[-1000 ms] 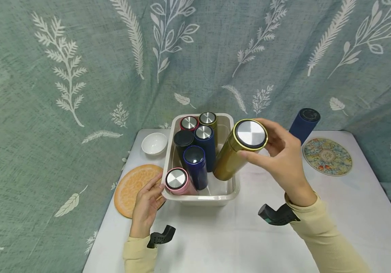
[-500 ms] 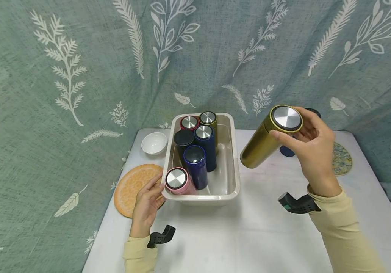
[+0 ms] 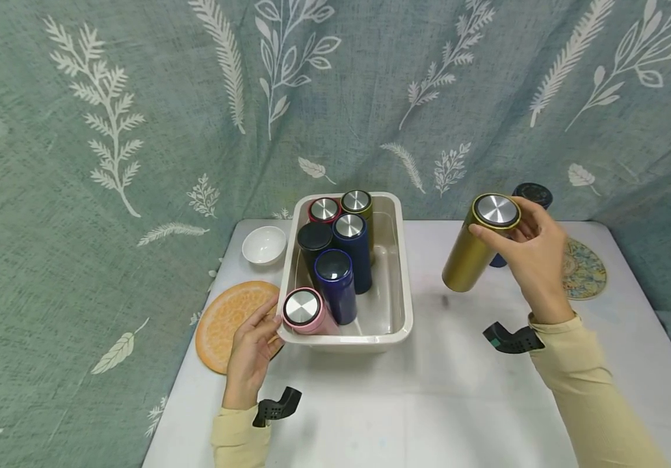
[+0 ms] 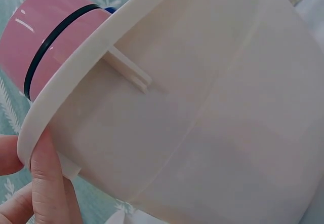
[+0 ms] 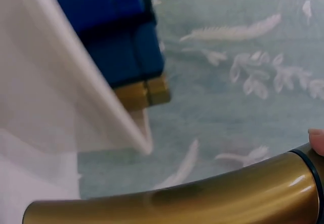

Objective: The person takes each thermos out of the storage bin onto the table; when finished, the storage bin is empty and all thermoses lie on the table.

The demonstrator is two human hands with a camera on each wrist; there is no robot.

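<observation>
Gold flask tilts, held in the right fingers.

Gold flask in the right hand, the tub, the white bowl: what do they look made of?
Gold flask: probably metal, glossy metallic coat; bright streaks on its side. Its lid top looks like brushed steel, from the fanned glints.
Tub: likely satin moulded plastic; a thin rib shows outside.
Bowl: smooth white, ceramic or plastic; can't tell.
</observation>
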